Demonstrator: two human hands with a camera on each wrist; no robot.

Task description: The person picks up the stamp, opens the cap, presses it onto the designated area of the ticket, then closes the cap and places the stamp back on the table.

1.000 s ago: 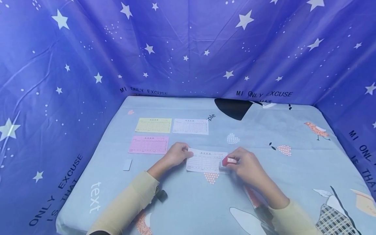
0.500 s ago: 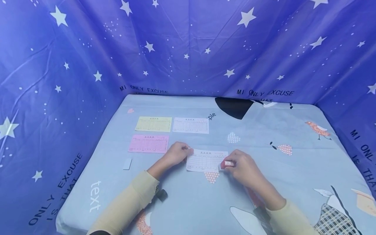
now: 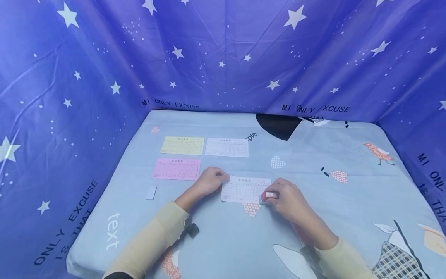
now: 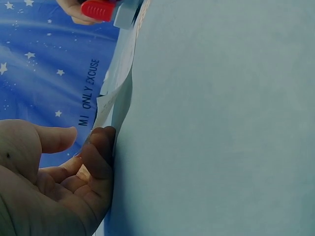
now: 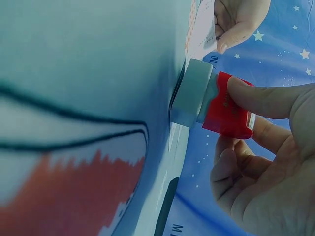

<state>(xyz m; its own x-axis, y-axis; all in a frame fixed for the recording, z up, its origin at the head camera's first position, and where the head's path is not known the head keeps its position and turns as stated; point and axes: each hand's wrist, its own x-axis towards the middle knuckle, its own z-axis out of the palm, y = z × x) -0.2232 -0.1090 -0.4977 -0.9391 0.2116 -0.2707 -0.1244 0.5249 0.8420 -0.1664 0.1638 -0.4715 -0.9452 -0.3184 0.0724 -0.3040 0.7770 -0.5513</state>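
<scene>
Here, a red-topped block (image 5: 224,110) lies pinched in right grip (image 3: 290,199), left (image 3: 210,180) holding paper (image 3: 242,191).

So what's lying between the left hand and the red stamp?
The nearer white paper slip: in the head view it runs from the left hand to the red stamp at its right end. The left wrist view shows it too.

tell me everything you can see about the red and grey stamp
The stamp has a glossy red, plastic-looking handle with a pale label on top, over a boxy grey base. The right hand pinches it by the handle, base down at the near right corner of the lined white slip, likely touching it.
</scene>
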